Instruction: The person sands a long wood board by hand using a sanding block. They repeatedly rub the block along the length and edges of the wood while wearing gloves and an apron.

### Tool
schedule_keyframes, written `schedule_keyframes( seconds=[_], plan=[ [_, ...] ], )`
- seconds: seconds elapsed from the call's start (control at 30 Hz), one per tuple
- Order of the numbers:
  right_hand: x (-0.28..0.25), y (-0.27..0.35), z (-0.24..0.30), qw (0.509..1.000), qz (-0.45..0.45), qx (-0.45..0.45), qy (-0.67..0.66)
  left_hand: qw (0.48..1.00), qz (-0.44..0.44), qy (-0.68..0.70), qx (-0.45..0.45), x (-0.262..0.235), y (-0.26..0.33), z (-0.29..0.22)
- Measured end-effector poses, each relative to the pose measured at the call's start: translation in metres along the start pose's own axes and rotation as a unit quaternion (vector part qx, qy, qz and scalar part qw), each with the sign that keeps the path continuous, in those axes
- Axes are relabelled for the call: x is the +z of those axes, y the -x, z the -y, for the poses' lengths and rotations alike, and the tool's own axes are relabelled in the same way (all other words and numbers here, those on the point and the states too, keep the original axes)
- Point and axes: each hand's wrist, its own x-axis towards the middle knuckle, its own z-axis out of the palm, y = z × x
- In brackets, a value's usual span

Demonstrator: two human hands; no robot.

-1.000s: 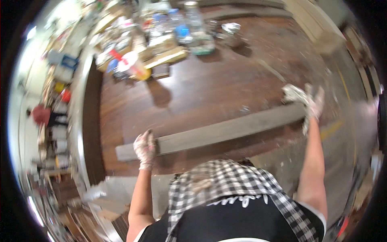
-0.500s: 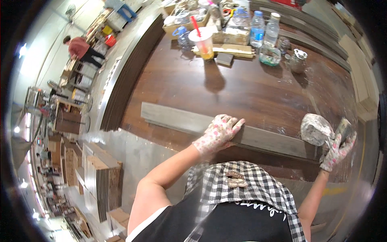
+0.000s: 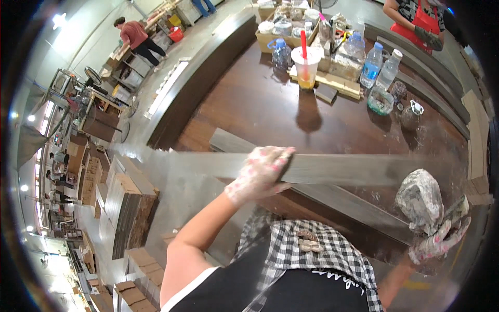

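Note:
My left hand (image 3: 262, 174), in a white glove with pink spots, is closed around a long grey plank (image 3: 343, 169). The plank is raised and smeared by motion. Beneath it, more grey planks (image 3: 358, 205) lie slantwise on the dark brown tabletop (image 3: 244, 99). At the right, my gloved right hand (image 3: 436, 244) is closed on a crumpled whitish rag (image 3: 420, 200), which bulges out beside the thumb. A small greyish block-like piece (image 3: 457, 209) shows at its fingers; how it is gripped is unclear.
Along the far side stand a cup with a red straw (image 3: 305, 67), water bottles (image 3: 372, 65), a green-tinted tub (image 3: 380, 101), a jar (image 3: 412, 115) and a cluttered box (image 3: 265, 41). Stacked boards (image 3: 208, 73) border the left. A person in red (image 3: 416, 26) stands beyond; another (image 3: 138, 39) works far left.
My left hand has picked up a plank and swung it up off the others. The right hand with the rag has moved nearer. My view has shifted, bringing a person into sight at top right.

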Motion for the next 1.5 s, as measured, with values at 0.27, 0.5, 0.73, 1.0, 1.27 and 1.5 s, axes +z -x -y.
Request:
schedule_keyframes(
  seconds=[0.27, 0.5, 0.73, 1.0, 1.27, 1.5],
  plan=[
    [0.047, 0.038, 0.049, 0.991, 0.068, 0.025, -0.11, 0.938, -0.256, -0.14, -0.188, -0.126, 0.033, 0.133],
    [0.122, 0.081, 0.121, 0.966, 0.122, 0.063, -0.217, 0.895, -0.186, -0.224, -0.338, -0.168, -0.012, 0.313],
    [0.145, 0.114, 0.133, 0.964, 0.132, 0.116, -0.198, 0.892, -0.05, -0.187, -0.407, -0.118, -0.067, 0.438],
    [0.137, 0.125, 0.117, 0.953, 0.155, 0.194, -0.174, 0.875, 0.003, -0.193, -0.445, -0.1, -0.089, 0.458],
    [0.182, 0.138, 0.14, 0.867, 0.222, 0.257, -0.365, 0.904, -0.186, 0.375, -0.089, -0.018, -0.091, 0.229],
    [0.201, 0.161, 0.18, 0.819, 0.34, 0.202, -0.415, 0.534, 0.061, 0.83, -0.151, 0.03, -0.022, 0.016]
  ],
)
